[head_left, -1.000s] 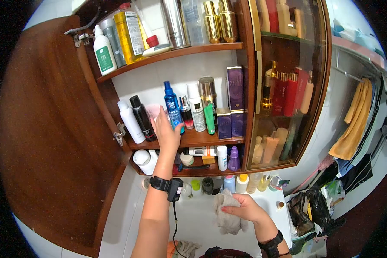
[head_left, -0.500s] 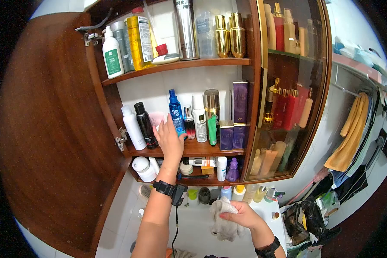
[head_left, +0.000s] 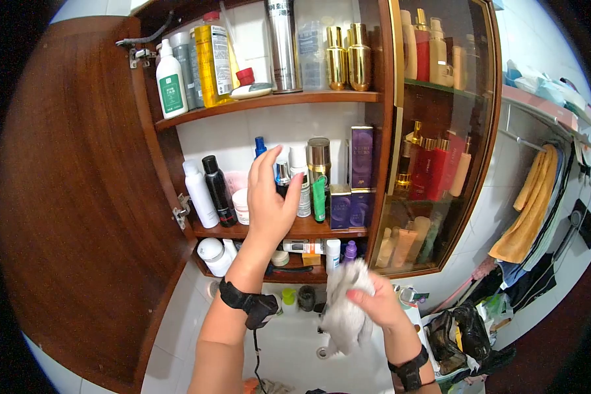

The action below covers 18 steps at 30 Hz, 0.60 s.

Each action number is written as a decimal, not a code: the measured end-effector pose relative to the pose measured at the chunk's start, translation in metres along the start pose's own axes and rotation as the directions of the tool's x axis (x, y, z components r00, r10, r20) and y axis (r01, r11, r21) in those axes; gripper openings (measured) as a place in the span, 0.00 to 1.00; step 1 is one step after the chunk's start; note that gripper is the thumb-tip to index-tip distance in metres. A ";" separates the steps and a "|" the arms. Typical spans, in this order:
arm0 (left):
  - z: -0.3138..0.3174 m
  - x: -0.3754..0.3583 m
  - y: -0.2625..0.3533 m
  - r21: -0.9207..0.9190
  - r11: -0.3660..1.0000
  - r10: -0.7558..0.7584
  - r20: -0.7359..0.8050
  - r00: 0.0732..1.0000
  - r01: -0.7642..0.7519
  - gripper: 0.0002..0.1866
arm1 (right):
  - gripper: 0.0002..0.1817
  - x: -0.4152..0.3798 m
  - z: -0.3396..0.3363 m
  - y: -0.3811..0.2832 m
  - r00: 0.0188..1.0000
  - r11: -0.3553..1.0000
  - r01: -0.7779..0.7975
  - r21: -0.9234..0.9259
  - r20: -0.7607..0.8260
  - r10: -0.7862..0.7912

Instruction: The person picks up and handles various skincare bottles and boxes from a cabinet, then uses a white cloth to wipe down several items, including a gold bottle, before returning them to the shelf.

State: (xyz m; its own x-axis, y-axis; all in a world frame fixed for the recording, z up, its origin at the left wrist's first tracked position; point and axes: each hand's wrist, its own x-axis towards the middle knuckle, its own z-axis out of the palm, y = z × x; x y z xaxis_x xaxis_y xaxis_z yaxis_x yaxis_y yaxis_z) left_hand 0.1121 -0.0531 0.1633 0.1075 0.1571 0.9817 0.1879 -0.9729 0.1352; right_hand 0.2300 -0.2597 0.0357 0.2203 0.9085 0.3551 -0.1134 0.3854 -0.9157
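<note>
My left hand (head_left: 270, 200) is raised before the middle shelf, thumb apart from the fingers, with nothing visible in it. It partly covers a blue spray bottle (head_left: 261, 146) and a small bottle with a silver cap (head_left: 282, 172). Left of the hand stand a white jar (head_left: 241, 207), a black spray can (head_left: 220, 192) and a white spray can (head_left: 200, 195). To its right are a white bottle (head_left: 303, 203), a green tube (head_left: 318, 200) and purple boxes (head_left: 361, 157). My right hand (head_left: 379, 302) grips a crumpled pale cloth (head_left: 348, 308) over the sink.
An open wooden door (head_left: 72, 197) fills the left side. Above, the upper shelf (head_left: 276, 100) carries several bottles. A glass-fronted door (head_left: 440, 138) covers the right compartment. Small containers stand on the lowest shelf, over the sink (head_left: 289, 354). Towels (head_left: 528, 203) hang at right.
My left hand has moved right and away from the white jar, which now shows. My right hand has lifted the cloth higher, towards the lowest shelf.
</note>
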 end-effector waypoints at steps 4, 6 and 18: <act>0.012 0.042 0.028 -0.177 0.984 0.040 0.028 0.999 -0.034 0.23 | 0.16 0.031 0.003 -0.042 0.961 0.954 0.264 0.145 -0.127 -0.247; 0.021 0.069 0.035 -0.214 0.975 0.068 0.018 0.998 -0.063 0.22 | 0.18 0.044 0.004 -0.063 0.930 0.916 0.357 0.185 -0.162 -0.330; 0.098 0.191 0.051 0.219 0.957 -0.247 0.260 0.934 0.192 0.33 | 0.17 0.052 0.010 -0.120 0.894 0.850 0.448 0.278 -0.111 -0.435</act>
State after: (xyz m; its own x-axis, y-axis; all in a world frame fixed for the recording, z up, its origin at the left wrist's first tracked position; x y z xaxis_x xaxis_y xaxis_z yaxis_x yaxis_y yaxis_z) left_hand 0.2378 -0.0564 0.3442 0.3077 0.4310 0.8482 0.4141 -0.8633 0.2884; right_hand 0.2454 -0.2571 0.1661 0.3539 0.6265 0.6944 -0.2673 0.7792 -0.5669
